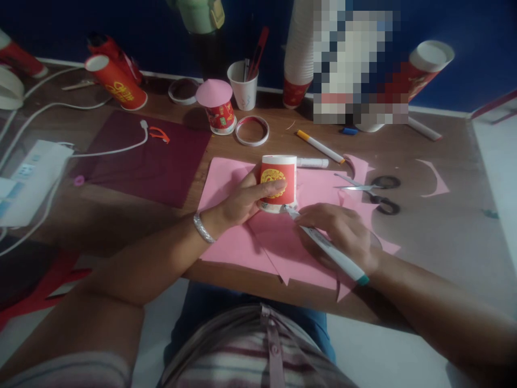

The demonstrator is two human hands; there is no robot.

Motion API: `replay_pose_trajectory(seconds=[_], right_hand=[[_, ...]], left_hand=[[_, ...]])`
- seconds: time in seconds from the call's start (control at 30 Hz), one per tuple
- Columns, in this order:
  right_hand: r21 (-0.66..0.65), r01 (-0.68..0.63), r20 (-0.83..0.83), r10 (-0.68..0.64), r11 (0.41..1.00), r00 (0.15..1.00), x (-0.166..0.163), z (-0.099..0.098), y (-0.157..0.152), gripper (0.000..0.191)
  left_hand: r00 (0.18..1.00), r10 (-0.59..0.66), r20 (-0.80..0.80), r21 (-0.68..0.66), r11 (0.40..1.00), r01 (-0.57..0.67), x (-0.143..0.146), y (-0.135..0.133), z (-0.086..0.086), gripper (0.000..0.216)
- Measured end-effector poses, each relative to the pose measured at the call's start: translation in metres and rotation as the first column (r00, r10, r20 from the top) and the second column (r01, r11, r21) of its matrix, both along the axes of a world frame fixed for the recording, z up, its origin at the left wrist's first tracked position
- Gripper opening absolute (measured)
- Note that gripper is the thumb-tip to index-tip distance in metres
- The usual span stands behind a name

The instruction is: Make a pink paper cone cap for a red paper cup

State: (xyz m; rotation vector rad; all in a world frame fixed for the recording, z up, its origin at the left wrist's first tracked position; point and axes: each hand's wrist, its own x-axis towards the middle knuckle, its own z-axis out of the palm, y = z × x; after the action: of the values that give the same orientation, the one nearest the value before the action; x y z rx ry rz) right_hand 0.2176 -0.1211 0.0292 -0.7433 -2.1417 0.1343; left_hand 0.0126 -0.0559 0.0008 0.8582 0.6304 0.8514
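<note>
My left hand (pixel 246 196) is wrapped round a red and white paper cup (pixel 278 180) with a yellow emblem, its thumb across the front. In my right hand (pixel 339 229) is a white marker pen (pixel 335 256) with a green end, gripped like a pencil. The marker's tip meets the white band along the cup's lower edge, where dark marks show. Beneath both hands lie sheets of pink paper (pixel 226 242). Scissors (pixel 379 194) with black handles lie open to the right of my right hand, partly over pink offcuts (pixel 359 167).
Behind stand a red cup with a pink cone top (pixel 216 105), a tape roll (pixel 252 131), a white cup of pens (pixel 244 86) and stacked paper cups (pixel 299 54). A yellow-capped marker (pixel 321 146) lies nearby. At left are a maroon sheet (pixel 149 156) and a white power strip (pixel 34 183) with cables.
</note>
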Motion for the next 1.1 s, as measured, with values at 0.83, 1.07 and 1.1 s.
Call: replay_pose_trajectory(seconds=[0.83, 1.07, 1.1], right_hand=[[-0.138, 0.046, -0.012, -0.048, 0.989, 0.999, -0.0041, 0.0062, -0.0073, 0.015], [-0.097, 0.039, 0.006, -0.039, 0.995, 0.999, -0.0028, 0.0054, -0.0052, 0.016], [-0.093, 0.042, 0.006, -0.042, 0.995, 0.999, -0.0028, 0.0051, -0.0050, 0.016]], left_hand=[[1.000, -0.019, 0.013, -0.009, 1.000, 0.019, -0.0011, 0.0008, 0.0013, 0.050], [0.999, -0.010, 0.031, -0.005, 1.000, 0.010, -0.0004, 0.0014, -0.0014, 0.050], [1.000, -0.010, 0.028, -0.002, 1.000, 0.010, -0.0005, 0.0013, -0.0018, 0.049]])
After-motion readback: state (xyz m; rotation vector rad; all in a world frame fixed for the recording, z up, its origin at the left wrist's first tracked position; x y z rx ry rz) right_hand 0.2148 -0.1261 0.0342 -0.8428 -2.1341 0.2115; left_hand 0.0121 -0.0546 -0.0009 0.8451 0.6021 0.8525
